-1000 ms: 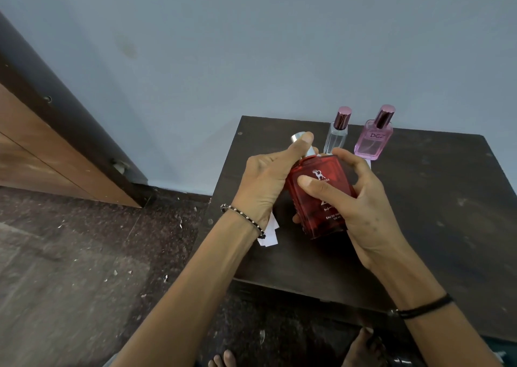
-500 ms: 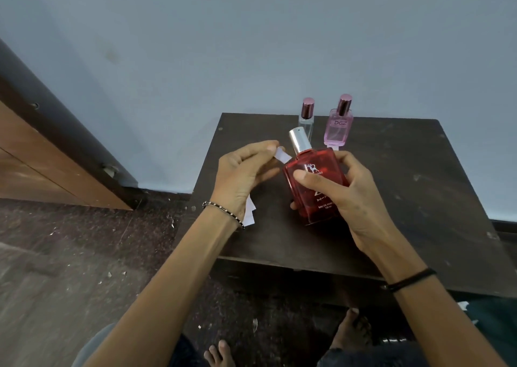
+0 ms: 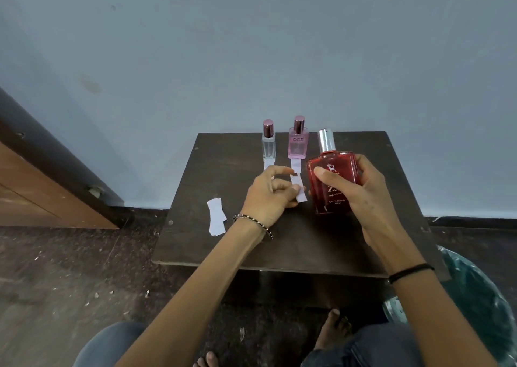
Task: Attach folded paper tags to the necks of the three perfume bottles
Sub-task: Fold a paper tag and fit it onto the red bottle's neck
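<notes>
My right hand (image 3: 366,196) grips a square red perfume bottle (image 3: 331,182) with a silver sprayer, held upright above the dark table (image 3: 279,249). My left hand (image 3: 265,196) is just left of it and pinches a white paper tag (image 3: 298,183) with a small slot in it. At the table's far edge stand a clear bottle (image 3: 268,144) and a pink bottle (image 3: 298,141), both with rosy caps. A white strip (image 3: 267,166) lies in front of the clear bottle. Another folded paper tag (image 3: 216,217) lies at the table's left side.
A pale blue wall rises right behind the table. A wooden door (image 3: 33,187) is at the left. A green plastic-lined bin (image 3: 475,296) stands at the lower right. My knees and bare feet show under the near table edge, over a dusty dark floor.
My right hand has carried the red bottle to the right. My left hand has come away from the bottle's neck with the tag. The loose tag on the table is now uncovered.
</notes>
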Motion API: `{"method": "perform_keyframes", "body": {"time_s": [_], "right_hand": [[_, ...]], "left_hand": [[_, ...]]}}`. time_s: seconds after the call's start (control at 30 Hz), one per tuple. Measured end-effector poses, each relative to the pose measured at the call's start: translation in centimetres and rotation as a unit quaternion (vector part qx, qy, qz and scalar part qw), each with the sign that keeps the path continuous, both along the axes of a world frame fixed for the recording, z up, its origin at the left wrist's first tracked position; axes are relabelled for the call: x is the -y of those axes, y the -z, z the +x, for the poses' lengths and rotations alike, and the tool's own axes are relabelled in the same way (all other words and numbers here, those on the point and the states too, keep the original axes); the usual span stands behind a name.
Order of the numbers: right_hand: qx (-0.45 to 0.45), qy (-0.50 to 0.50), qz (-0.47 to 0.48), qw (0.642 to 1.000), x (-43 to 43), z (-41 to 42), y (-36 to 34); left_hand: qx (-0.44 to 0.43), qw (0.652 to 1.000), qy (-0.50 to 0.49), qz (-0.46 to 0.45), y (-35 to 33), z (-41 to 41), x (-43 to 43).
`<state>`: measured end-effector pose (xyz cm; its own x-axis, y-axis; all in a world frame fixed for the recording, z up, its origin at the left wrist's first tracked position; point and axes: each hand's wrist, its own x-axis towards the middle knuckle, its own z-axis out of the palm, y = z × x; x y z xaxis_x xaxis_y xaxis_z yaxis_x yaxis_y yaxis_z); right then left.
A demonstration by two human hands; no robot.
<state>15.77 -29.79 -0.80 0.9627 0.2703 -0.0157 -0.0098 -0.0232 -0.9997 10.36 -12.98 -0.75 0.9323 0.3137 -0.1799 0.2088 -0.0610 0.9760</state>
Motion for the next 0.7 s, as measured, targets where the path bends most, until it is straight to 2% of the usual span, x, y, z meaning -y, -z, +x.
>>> {"method": "perform_keyframes", "body": {"time_s": [0.17,0.33,0.5,0.7], "right_hand": [[0.04,0.025,-0.024,0.999,1.6,1.9,-0.8],[0.084,0.048,-0.028,0.995,3.1,4.3,-1.3],[0.106,0.062,-0.03,0.992,3.4,6.2,-1.1],[0.129,0.062,-0.014,0.99,2.6,8.0,-0.5]], "left_hand": [[-0.043,0.999,0.004,-0.005,0.1,2.2,2.0],[-0.066,0.997,0.001,0.051,0.4,4.6,3.9],[-0.068,0.993,-0.058,0.072,0.6,6.4,5.6],[-0.031,0.984,-0.083,0.154,0.8,7.8,6.8]]}}
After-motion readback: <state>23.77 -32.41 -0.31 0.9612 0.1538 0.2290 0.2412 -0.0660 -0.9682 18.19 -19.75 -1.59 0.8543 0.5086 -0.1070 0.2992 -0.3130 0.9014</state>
